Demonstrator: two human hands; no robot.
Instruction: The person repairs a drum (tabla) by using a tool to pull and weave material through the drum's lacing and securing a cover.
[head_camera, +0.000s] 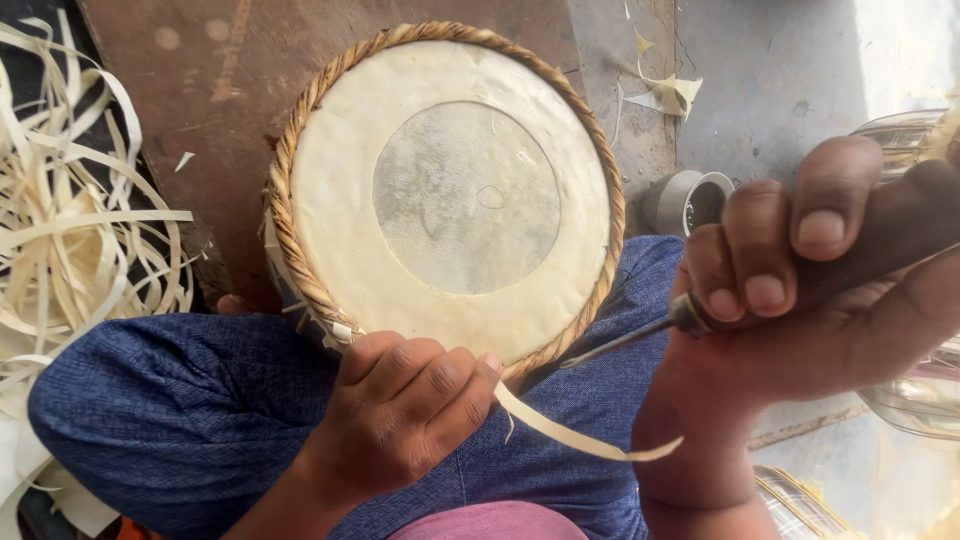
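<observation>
Rawhide is covering the round face of the drum (445, 195), which is resting on the person's lap, framed by blue trousers (190, 400), with a braided rim (290, 230) circling the head. The lacing step appears to be in hand: the left hand (400, 410) is closing its fingers at the near rim, pinching a pale strip (570, 435) that is trailing off to the right. The right hand (800, 270) is wrapping fully around the dark handle of an awl (640, 335), whose metal tip is pointing at the rim just beside the left fingers. The next move probably calls for opening a gap under the braid without piercing the skin. Loose pale strips (80, 230) are piling at the left; a small grey cup (690, 200) is standing beyond the knee, clear of the work.
</observation>
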